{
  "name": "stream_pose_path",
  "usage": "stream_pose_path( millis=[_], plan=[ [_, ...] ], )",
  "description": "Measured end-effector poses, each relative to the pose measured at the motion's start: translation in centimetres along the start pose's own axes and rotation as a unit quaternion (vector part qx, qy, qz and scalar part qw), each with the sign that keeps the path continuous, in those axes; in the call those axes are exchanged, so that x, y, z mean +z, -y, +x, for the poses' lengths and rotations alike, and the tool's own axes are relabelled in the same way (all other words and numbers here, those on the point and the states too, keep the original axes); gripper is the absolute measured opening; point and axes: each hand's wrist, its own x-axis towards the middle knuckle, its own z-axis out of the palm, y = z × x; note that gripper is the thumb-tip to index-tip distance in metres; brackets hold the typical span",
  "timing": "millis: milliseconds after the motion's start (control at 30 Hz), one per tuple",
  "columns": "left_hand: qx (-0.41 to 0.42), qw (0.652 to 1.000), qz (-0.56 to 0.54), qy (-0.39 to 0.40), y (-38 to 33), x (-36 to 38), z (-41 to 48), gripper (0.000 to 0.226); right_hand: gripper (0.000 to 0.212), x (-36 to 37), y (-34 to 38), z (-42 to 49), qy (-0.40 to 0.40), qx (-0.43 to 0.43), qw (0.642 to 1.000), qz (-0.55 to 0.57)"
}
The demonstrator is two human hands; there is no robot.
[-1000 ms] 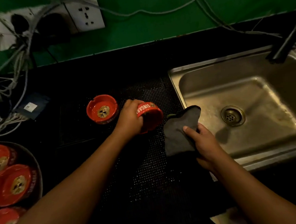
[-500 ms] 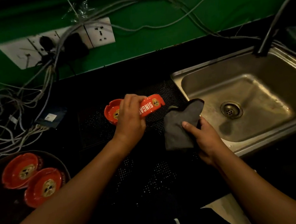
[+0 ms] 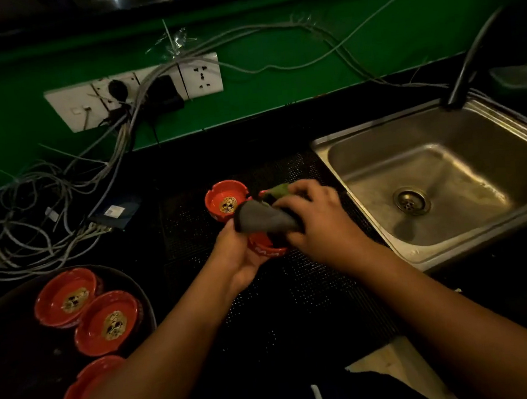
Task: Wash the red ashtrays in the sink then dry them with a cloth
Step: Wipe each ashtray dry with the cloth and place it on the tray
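- Head view: just left of the sink (image 3: 378,124), left hand (image 3: 239,255) cups a red ashtray (image 3: 266,248); right hand (image 3: 318,222) pinches a dark cloth (image 3: 259,221) into it.
- Advice: rotate it steadily, wiping each rim notch dry.

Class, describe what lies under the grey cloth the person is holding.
Under the cloth is a red ashtray, held by the left hand; only its lettered side shows. The right hand holds the cloth over it, so its inside is hidden.

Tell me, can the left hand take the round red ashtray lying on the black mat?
Probably not yet: the left hand grips a second red ashtray under the grey cloth, though the ashtray on the mat lies close.
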Motion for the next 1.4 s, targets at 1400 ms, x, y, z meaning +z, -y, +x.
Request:
stream_pose_path(
  millis=[1400],
  plan=[
    [-0.114,0.984,-0.069,0.120,0.4,-2.2,-1.9,0.056,0.059,0.9,4.0,-0.9,0.155,0.000,0.986,0.066]
  ],
)
